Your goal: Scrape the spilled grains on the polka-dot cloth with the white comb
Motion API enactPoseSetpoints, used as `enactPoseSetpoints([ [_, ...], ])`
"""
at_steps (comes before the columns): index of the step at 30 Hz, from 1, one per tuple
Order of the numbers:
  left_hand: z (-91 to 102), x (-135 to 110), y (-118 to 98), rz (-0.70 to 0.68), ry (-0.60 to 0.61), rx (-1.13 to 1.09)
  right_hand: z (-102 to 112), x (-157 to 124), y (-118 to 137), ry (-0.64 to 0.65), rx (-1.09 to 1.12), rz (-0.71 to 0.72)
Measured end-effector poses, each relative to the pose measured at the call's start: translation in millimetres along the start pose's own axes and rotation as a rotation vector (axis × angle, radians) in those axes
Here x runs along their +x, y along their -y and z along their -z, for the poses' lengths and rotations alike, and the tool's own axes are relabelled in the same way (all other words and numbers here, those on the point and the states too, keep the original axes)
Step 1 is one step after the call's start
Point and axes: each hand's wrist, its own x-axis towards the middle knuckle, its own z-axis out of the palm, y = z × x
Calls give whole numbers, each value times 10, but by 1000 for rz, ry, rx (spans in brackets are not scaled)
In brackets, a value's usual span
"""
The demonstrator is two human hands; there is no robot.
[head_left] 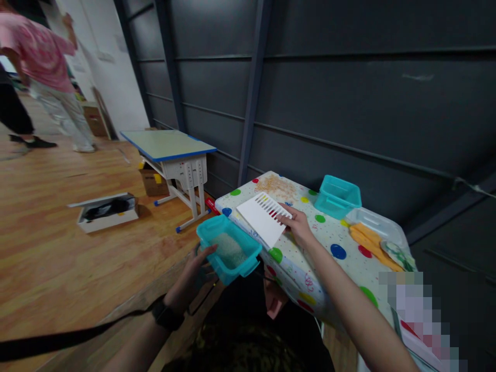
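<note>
My left hand grips the near left wall of a teal plastic container, thumb over the rim. Whitish granular contents lie inside it, and it hangs off the table's front edge. With my right hand I pinch the right side of a white slotted board, its slots in a row along the far side. The board lies tilted low over the table's edge, beside the container. Behind it, pale brownish loose bits are spread on the dotted tablecloth.
Farther right stand another teal container, a clear lid and an orange cloth. A school desk is at the left, with an open white box on the floor. A person in pink stands far left. A dark panelled wall borders the table.
</note>
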Motion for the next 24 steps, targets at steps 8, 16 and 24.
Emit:
enactPoseSetpoints([
  [8, 1, 11, -66, -8, 12, -11, 55, 323, -34, -219, -134, 88],
  [16, -25, -93, -117, -28, 17, -6, 262, 539, 9, -313, -229, 83],
  [24, -44, -111, -138, -4, -16, -26, 278, 527, -100, -216, -172, -14],
])
